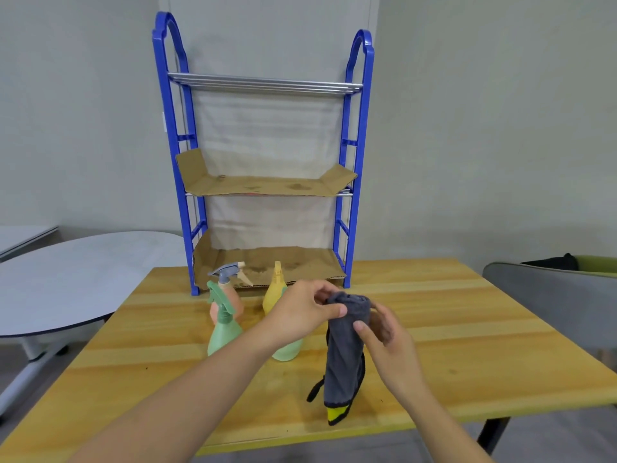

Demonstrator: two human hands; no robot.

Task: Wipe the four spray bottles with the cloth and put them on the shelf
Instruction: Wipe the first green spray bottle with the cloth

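Note:
A grey cloth [345,355] with a black hem and a yellow tag hangs above the wooden table [450,329], held up by both hands. My left hand [302,312] pinches its top edge from the left. My right hand [387,335] grips it from the right, thumb on the front. Behind my left arm stand a green spray bottle [223,324], a pink one with a grey trigger [230,292], a yellow one [275,292] and a second green one [287,350], mostly hidden by my wrist. The blue shelf [263,182] stands at the table's far edge.
The shelf has cardboard liners on its lower two levels and metal bars on top. A round white table [66,282] stands to the left. A grey chair back [551,302] is at the right, close to the table's edge.

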